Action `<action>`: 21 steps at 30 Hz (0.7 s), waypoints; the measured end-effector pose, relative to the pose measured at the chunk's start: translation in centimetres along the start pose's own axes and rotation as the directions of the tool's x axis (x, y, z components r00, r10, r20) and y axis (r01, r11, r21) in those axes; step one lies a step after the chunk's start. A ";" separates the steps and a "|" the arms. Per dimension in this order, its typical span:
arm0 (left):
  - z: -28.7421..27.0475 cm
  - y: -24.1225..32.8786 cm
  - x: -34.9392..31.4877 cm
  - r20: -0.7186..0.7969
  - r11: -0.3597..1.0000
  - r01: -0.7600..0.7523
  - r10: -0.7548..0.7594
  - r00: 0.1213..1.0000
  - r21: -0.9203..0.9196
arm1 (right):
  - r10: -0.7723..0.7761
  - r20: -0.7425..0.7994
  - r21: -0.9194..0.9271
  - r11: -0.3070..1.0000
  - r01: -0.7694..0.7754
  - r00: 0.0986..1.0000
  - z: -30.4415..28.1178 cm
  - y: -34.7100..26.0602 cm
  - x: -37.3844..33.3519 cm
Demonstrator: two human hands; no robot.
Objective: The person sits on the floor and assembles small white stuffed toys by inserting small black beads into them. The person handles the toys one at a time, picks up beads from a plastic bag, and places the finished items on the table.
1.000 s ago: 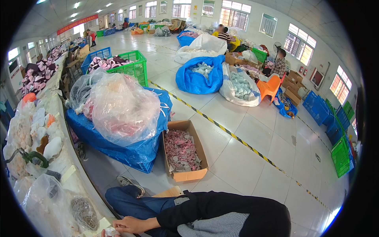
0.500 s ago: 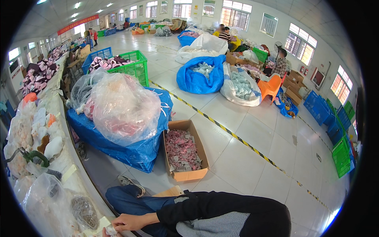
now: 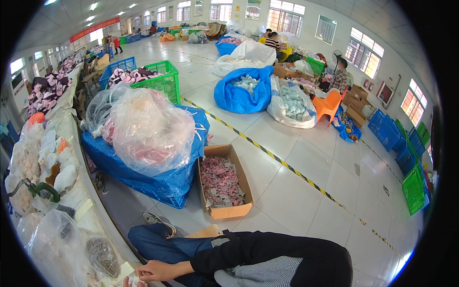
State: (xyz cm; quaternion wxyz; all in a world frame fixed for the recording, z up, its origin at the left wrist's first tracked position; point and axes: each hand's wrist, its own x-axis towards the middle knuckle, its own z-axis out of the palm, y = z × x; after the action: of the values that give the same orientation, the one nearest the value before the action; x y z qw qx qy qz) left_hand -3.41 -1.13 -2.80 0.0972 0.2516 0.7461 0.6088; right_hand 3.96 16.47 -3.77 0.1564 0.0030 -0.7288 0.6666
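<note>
At the bottom edge, my right hand [image 3: 157, 271] is closed, its fingertips pinched on a small white piece of soft material [image 3: 136, 281]. My left hand [image 3: 126, 282] is mostly cut off by the frame; its visible fingertips press the same white piece from the other side. Both hands are over the edge of the long worktable [image 3: 98, 217]. Beside them on the table are a clear plastic bag [image 3: 53, 241] and a clear bag of small brownish bits [image 3: 103, 257].
A cardboard box [image 3: 246, 191] of pink and grey scraps stands on the floor near my legs. Behind it is a blue bundle [image 3: 184, 184] under clear plastic. White fluffy pieces [image 3: 28, 162] heap on the table. Big sacks, a green crate [image 3: 167, 86] and several people are farther off.
My right hand's fingers have shifted slightly over the white piece, and a little more of it shows. Far back, a person in red has moved to the right and bent forward.
</note>
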 end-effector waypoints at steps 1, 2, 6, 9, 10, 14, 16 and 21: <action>-0.1 0.3 -0.1 0.012 0.999 0.044 -0.044 0.999 0.014 | -0.007 -0.003 0.004 1.000 0.007 1.000 0.0 0.0 0.0; -0.1 0.6 -0.2 0.007 0.999 0.039 -0.039 0.999 -0.015 | -0.015 -0.005 0.007 1.000 0.015 1.000 0.1 0.1 -0.1; 0.7 1.9 -0.2 0.002 0.997 0.027 -0.027 1.000 -0.072 | -0.034 -0.020 0.005 0.999 0.034 0.999 0.4 0.5 -0.1; 0.2 1.5 -0.2 0.012 0.995 0.056 -0.055 0.998 -0.077 | -0.037 -0.038 0.004 0.999 0.037 0.999 0.5 0.5 -0.1; 0.1 1.5 -0.2 0.017 0.994 0.070 -0.069 0.997 -0.081 | -0.038 -0.045 0.009 0.999 0.039 0.998 0.5 0.5 -0.1; 0.5 1.1 -0.1 -0.009 0.998 -0.051 0.051 0.999 -0.045 | -0.043 -0.081 0.028 0.999 0.046 0.996 0.3 0.6 -0.1; 0.1 0.7 -0.1 0.021 0.998 -0.066 0.067 0.998 -0.022 | -0.042 -0.088 0.024 0.999 0.044 0.995 0.2 0.4 -0.1; -0.2 0.3 0.0 0.064 1.000 0.009 -0.008 0.998 -0.028 | -0.013 -0.100 -0.003 1.000 0.013 0.995 0.0 0.2 -0.2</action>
State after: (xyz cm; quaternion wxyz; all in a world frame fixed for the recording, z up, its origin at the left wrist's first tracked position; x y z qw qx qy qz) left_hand -3.42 -1.32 -2.48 0.1273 0.2664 0.7348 0.6106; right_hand 4.08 16.44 -4.00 0.1970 -0.0257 -0.7210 0.6639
